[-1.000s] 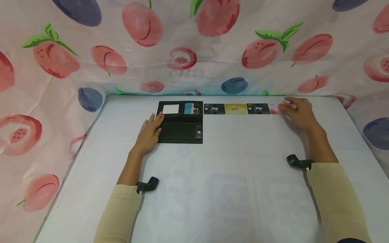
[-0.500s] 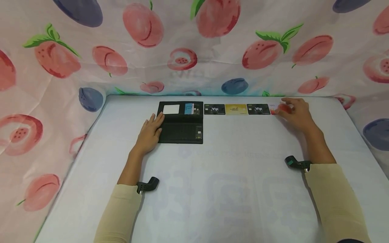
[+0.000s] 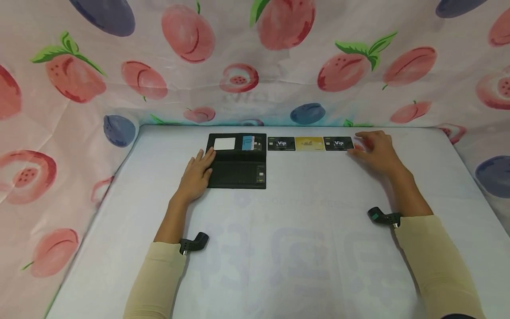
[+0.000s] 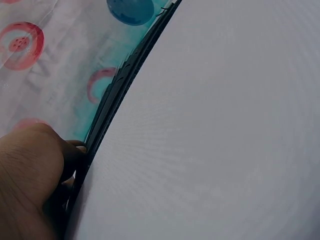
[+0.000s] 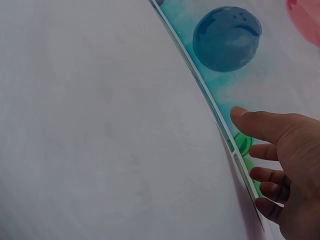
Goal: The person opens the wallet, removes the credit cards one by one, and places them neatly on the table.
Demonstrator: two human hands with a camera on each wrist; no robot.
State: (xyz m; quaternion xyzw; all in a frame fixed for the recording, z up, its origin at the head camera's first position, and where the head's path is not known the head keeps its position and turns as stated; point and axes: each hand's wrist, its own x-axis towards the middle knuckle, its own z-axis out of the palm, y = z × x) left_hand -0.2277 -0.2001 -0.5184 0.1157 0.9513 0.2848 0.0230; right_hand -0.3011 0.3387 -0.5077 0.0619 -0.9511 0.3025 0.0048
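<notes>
My left hand (image 3: 193, 177) lies with straight fingers over the left edge of an unfolded black wallet (image 3: 233, 173). In the left wrist view, the thumb side of that hand meets the wallet's edge (image 4: 117, 92). A row of cards runs right from the wallet: a black Vip card (image 3: 281, 144), a gold card (image 3: 309, 144), a second black Vip card (image 3: 339, 144), and a pinkish peach-print card (image 3: 360, 142) partly hidden by my right hand (image 3: 378, 153). Thumb and index finger stand apart at the second Vip card's right end. Nothing shows between the right fingers (image 5: 270, 176) in the right wrist view.
Inside the wallet show a white rectangle (image 3: 224, 143), a blue card (image 3: 248, 142) and a dark card (image 3: 260, 173). A white-covered table (image 3: 303, 248) spreads in front, bordered behind by a fruit-print cloth (image 3: 279, 71). Each wrist carries a black camera (image 3: 384, 216).
My right hand has slid left along the row, from the peach-print card's right end to the second Vip card's right end. The left hand, wallet and cards stay put.
</notes>
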